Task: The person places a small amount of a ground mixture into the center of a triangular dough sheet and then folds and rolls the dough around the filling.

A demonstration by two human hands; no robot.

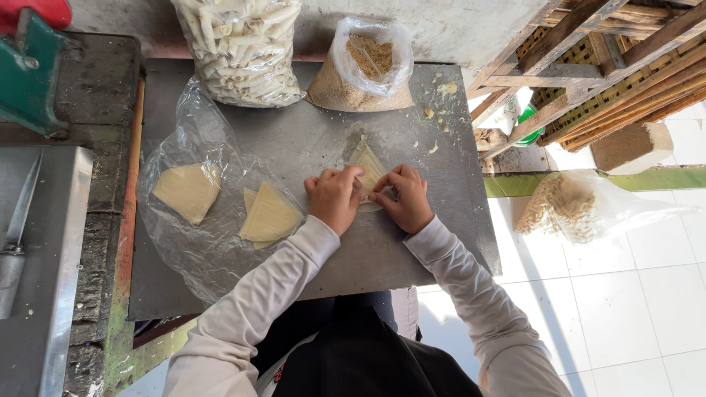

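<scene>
Both hands, left (pixel 334 197) and right (pixel 404 197), pinched a thin wrapper (pixel 367 166) flat on the surface (pixel 309 140), fingers closed on it. Pressed too hard, it could tear, I judged.

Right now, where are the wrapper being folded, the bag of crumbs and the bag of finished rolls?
wrapper being folded (pixel 368 163), head view, bare upper corner.
bag of crumbs (pixel 360 81), head view, brown filling.
bag of finished rolls (pixel 243 51), head view, middle.

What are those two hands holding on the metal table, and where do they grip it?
Both hands, left hand and right hand, pinch a pale triangular wrapper at its near, lower edge. Its pointed far end lies flat on the metal table.
</scene>
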